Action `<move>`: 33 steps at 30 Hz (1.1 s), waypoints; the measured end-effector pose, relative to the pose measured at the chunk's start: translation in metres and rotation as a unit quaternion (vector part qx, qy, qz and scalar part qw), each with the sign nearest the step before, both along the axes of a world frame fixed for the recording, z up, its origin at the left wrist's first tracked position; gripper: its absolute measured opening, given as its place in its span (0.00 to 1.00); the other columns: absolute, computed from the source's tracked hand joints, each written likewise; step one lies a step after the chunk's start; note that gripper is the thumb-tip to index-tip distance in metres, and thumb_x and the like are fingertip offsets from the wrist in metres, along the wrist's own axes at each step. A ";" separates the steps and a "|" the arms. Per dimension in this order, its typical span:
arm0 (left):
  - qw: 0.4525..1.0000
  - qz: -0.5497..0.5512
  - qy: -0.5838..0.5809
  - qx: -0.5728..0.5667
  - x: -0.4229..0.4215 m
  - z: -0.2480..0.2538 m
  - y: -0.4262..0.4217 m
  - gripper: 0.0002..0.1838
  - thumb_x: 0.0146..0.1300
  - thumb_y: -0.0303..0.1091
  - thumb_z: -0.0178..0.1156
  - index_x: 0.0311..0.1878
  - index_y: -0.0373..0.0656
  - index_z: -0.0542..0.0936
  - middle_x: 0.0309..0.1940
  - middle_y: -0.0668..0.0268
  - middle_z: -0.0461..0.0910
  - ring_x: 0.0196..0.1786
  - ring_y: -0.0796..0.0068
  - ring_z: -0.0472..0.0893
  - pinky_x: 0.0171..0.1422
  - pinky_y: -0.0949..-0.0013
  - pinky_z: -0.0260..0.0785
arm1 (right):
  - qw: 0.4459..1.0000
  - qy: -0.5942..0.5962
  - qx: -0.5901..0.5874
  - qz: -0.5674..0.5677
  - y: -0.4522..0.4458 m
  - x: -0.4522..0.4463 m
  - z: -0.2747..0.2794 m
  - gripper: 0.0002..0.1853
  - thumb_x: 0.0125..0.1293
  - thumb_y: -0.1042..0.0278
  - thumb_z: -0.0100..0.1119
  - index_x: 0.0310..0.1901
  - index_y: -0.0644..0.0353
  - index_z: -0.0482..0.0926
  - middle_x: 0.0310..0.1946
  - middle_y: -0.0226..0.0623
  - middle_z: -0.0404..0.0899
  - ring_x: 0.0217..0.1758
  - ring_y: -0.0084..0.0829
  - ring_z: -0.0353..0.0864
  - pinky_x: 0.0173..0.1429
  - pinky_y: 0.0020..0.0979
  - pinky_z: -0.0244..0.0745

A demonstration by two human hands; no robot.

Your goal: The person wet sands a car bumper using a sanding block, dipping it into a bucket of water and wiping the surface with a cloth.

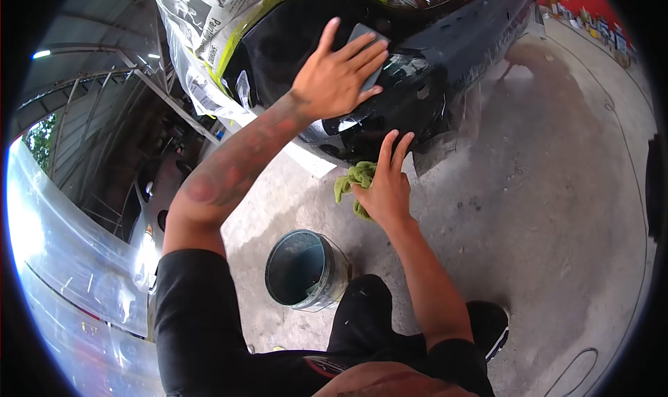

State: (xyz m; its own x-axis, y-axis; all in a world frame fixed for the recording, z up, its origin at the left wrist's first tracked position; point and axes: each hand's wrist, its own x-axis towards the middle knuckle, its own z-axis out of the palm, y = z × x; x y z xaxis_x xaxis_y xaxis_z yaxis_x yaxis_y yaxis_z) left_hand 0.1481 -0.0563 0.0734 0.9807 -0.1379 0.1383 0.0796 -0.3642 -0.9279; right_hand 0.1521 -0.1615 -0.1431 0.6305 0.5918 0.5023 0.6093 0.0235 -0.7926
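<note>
A glossy black car body panel (278, 56) curves across the top of the view, wet-looking with bright reflections. My left hand (337, 73) lies over a flat grey sanding pad (374, 79), pressing it against the panel with fingers spread and thumb at its lower edge. Below, my right hand (387, 188) has a crumpled green cloth (360, 173) tucked under the thumb and curled fingers. Two of its fingers stretch up to the panel's lower edge; whether they touch it I cannot tell.
Newspaper (216, 11) and yellow-green tape border the panel. A bucket (339, 275) stands on the concrete floor (543, 209) by my knee. Plastic sheeting (76, 272) covers something at left. Bottles and cans (604, 29) line the red wall; a thin cable (621, 129) runs along the floor.
</note>
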 end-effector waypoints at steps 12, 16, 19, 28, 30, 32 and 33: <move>0.999 0.028 -0.032 -0.021 -0.051 0.005 0.014 0.38 0.74 0.56 0.55 0.83 0.60 0.60 0.85 0.78 0.56 0.85 0.76 0.56 0.81 0.25 0.36 | 0.998 -0.027 -0.058 0.015 -0.008 0.009 0.002 0.69 0.48 0.60 0.83 0.82 0.66 0.39 0.80 0.79 0.35 0.49 0.59 0.87 0.51 0.41 0.82; 0.979 0.000 -0.194 0.062 0.007 0.036 -0.003 0.32 0.75 0.52 0.54 0.79 0.56 0.67 0.82 0.77 0.62 0.83 0.75 0.60 0.79 0.24 0.41 | 0.999 -0.020 -0.044 0.009 -0.007 0.007 0.003 0.71 0.47 0.61 0.83 0.82 0.66 0.37 0.80 0.79 0.33 0.48 0.62 0.86 0.51 0.42 0.83; 0.981 -0.013 -0.193 0.027 0.007 0.011 -0.008 0.31 0.73 0.53 0.56 0.76 0.53 0.72 0.79 0.74 0.66 0.81 0.72 0.62 0.79 0.23 0.42 | 1.000 -0.012 -0.016 0.005 -0.002 0.001 0.001 0.72 0.47 0.62 0.83 0.82 0.65 0.34 0.80 0.78 0.32 0.48 0.65 0.85 0.52 0.44 0.83; 0.984 -0.046 -0.172 0.030 0.001 0.037 -0.002 0.32 0.71 0.47 0.58 0.78 0.55 0.70 0.81 0.75 0.64 0.82 0.74 0.61 0.80 0.24 0.39 | 0.998 0.011 -0.061 0.026 -0.009 0.006 0.013 0.71 0.47 0.60 0.83 0.82 0.67 0.36 0.80 0.78 0.31 0.49 0.61 0.86 0.54 0.42 0.82; 0.978 -0.046 -0.205 -0.014 0.006 0.017 0.000 0.32 0.71 0.46 0.59 0.77 0.54 0.70 0.81 0.75 0.64 0.82 0.73 0.61 0.80 0.24 0.41 | 0.999 -0.001 -0.047 0.018 -0.007 0.004 0.009 0.71 0.48 0.60 0.83 0.82 0.66 0.36 0.80 0.78 0.31 0.49 0.61 0.86 0.54 0.43 0.82; 0.989 -0.034 -0.134 -0.046 -0.012 -0.004 0.000 0.34 0.69 0.47 0.60 0.78 0.52 0.70 0.81 0.73 0.63 0.82 0.71 0.60 0.79 0.24 0.42 | 0.999 -0.005 -0.039 0.018 -0.006 0.005 0.006 0.70 0.48 0.60 0.83 0.82 0.66 0.37 0.80 0.78 0.31 0.49 0.61 0.86 0.54 0.44 0.82; 0.991 -0.024 -0.114 -0.068 -0.026 -0.016 0.005 0.34 0.69 0.47 0.61 0.78 0.54 0.69 0.82 0.74 0.62 0.83 0.72 0.60 0.80 0.24 0.42 | 0.999 -0.006 -0.034 0.019 -0.006 0.005 0.005 0.70 0.48 0.60 0.83 0.82 0.66 0.37 0.80 0.78 0.31 0.49 0.61 0.86 0.54 0.44 0.82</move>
State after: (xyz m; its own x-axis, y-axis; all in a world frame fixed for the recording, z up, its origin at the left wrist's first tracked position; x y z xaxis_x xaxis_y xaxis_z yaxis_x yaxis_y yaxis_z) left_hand 0.1223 -0.0511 0.0578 0.9149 -0.1477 0.3758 0.2614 -0.4928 -0.8300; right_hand 0.1572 -0.1673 -0.1381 0.6008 0.6483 0.4676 0.6191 -0.0073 -0.7853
